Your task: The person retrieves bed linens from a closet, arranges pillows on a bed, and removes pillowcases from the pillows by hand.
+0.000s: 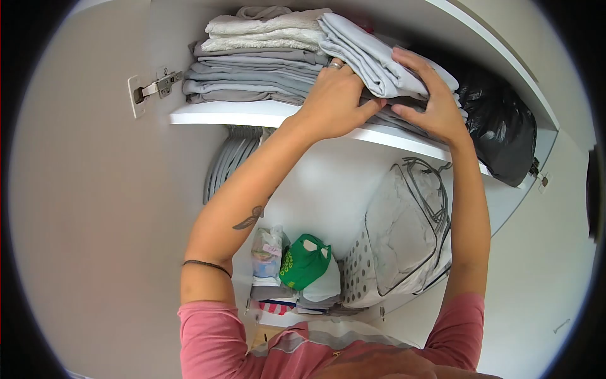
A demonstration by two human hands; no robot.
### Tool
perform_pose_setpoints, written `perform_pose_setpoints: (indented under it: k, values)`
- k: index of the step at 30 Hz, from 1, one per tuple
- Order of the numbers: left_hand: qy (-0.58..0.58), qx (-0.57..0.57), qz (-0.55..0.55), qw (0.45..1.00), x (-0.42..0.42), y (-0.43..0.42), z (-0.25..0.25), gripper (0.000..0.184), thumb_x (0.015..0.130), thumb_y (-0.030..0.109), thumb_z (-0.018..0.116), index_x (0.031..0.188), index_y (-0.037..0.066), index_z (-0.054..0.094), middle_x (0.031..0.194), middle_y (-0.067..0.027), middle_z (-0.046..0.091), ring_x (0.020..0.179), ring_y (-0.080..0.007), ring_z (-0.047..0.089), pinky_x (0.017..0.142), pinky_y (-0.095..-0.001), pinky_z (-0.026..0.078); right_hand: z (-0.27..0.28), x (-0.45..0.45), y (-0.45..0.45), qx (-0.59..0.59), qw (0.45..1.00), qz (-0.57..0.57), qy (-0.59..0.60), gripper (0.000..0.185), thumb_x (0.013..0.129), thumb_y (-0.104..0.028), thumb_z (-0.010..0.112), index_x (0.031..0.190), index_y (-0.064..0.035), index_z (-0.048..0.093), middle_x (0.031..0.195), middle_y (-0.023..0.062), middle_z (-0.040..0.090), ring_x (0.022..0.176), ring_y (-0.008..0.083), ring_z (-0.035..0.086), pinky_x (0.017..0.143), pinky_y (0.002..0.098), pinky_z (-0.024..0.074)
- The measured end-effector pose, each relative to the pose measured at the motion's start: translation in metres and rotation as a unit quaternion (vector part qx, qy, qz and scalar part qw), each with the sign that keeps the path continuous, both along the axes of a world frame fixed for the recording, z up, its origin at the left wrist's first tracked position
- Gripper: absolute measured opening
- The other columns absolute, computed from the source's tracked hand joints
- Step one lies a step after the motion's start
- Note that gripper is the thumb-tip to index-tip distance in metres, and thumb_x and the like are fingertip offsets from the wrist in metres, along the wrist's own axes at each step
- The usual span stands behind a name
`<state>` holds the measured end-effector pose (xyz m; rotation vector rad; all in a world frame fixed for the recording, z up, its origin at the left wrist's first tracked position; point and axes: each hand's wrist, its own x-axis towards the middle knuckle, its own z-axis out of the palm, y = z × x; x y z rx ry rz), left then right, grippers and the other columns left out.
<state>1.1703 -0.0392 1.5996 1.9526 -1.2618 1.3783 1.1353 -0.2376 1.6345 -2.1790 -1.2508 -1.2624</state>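
A folded light-grey cloth [372,54] lies tilted on top of a stack at the right part of the upper shelf. My left hand [338,98], with a ring on one finger, is closed at its left edge; the fingertips are tucked out of sight behind the fabric, and the thumb points right below it. From the right, my right hand [439,98] grips the same cloth, fingers on top and thumb beneath. Darker grey folded fabric [404,120] shows under both hands. Left of them stands a pile of grey folded cloths [252,76] topped by white textured towels [265,31].
A black plastic bag [499,120] fills the shelf's right end. Below the white shelf [233,114] are grey hangers [230,164], a perforated white basket [360,271] with a zipped clear-looking bag [404,221], a green bag [306,262] and a clear bag [267,252]. A door hinge [154,87] juts out left.
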Motion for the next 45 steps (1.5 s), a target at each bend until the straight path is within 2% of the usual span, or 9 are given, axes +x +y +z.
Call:
perform_pose_setpoints:
  k: [8,10,17,23,25,33,35,40,45]
  values:
    - [0.001,-0.002,0.036,0.999,-0.010,0.003,-0.014,0.049,0.078,0.028,0.059,0.120,0.005,0.049,0.130,-0.0126,0.042,0.116,-0.0341,0.038,0.098,-0.0426,0.028,0.023,0.013,-0.002,0.262,0.936,-0.060,0.229,0.051,0.082,-0.036,0.059,0.118,-0.0015,0.050,0.114,0.0131,0.055,0.102,0.0231,0.052,0.092,0.0319,0.0358]
    - [0.003,0.009,0.034,0.999,-0.012,0.006,-0.017,0.049,0.078,0.028,0.059,0.120,0.005,0.049,0.129,-0.0126,0.042,0.117,-0.0334,0.038,0.099,-0.0428,0.028,0.025,0.018,-0.002,0.402,0.860,0.118,0.291,0.057,0.083,-0.039,0.057,0.119,0.0043,0.047,0.116,0.0141,0.053,0.104,0.0207,0.050,0.093,0.0318,0.0352]
    - [-0.001,0.050,0.052,0.997,-0.018,0.011,-0.026,0.050,0.077,0.026,0.060,0.122,0.007,0.048,0.131,-0.0122,0.040,0.122,-0.0317,0.034,0.100,-0.0441,0.026,0.026,0.030,-0.007,0.412,0.844,0.159,0.305,0.059,0.083,-0.038,0.059,0.120,0.0060,0.045,0.117,0.0132,0.052,0.106,0.0208,0.048,0.093,0.0308,0.0340]
    - [0.010,0.101,0.073,0.992,-0.024,0.020,-0.033,0.050,0.077,0.025,0.060,0.122,0.008,0.048,0.137,-0.0103,0.034,0.130,-0.0286,0.025,0.104,-0.0440,0.022,0.020,0.025,-0.007,0.546,0.827,0.134,0.025,0.047,0.086,-0.029,0.056,0.117,0.0056,0.048,0.111,0.0120,0.054,0.095,0.0199,0.052,0.085,0.0309,0.0398]
    - [0.009,0.112,0.073,0.991,-0.025,0.023,-0.034,0.050,0.077,0.025,0.060,0.122,0.008,0.048,0.138,-0.0099,0.033,0.130,-0.0277,0.024,0.104,-0.0440,0.021,0.022,0.010,-0.022,0.659,0.735,0.162,0.017,0.039,0.088,-0.024,0.051,0.114,0.0044,0.050,0.108,0.0127,0.054,0.091,0.0200,0.053,0.079,0.0333,0.0434]
    - [-0.054,0.106,0.036,0.992,-0.021,0.030,-0.012,0.030,0.078,0.019,0.060,0.106,0.009,0.061,0.123,-0.0101,0.050,0.116,-0.0285,0.044,0.095,-0.0390,0.036,0.027,-0.090,-0.099,0.538,0.793,0.268,-0.097,0.036,0.088,-0.021,0.045,0.112,0.0060,0.048,0.107,0.0155,0.054,0.096,0.0249,0.055,0.083,0.0410,0.0453]
    - [0.067,0.025,0.016,0.997,-0.027,0.026,0.013,0.022,0.079,0.015,0.057,0.099,0.008,0.063,0.103,-0.0097,0.060,0.098,-0.0276,0.056,0.082,-0.0354,0.044,0.032,-0.116,-0.121,0.538,0.797,0.240,-0.135,0.035,0.087,-0.021,0.046,0.110,0.0058,0.048,0.104,0.0151,0.055,0.094,0.0248,0.056,0.081,0.0406,0.0456]
    - [-0.044,-0.035,0.010,0.998,0.025,0.004,0.064,0.026,0.077,0.022,0.059,0.099,0.008,0.064,0.089,-0.0117,0.063,0.085,-0.0297,0.059,0.075,-0.0366,0.046,0.031,-0.159,-0.181,0.566,0.789,0.108,-0.212,0.033,0.086,-0.022,0.049,0.105,0.0051,0.051,0.097,0.0140,0.056,0.087,0.0248,0.056,0.076,0.0397,0.0465]
    - [0.128,0.238,0.141,0.952,0.042,-0.010,0.100,0.046,0.072,0.036,0.060,0.108,0.007,0.060,0.102,-0.0191,0.061,0.097,-0.0321,0.057,0.085,-0.0371,0.043,0.031,-0.199,-0.253,0.611,0.746,-0.111,-0.238,0.031,0.085,-0.022,0.051,0.101,0.0045,0.053,0.089,0.0129,0.057,0.081,0.0248,0.057,0.070,0.0387,0.0474]
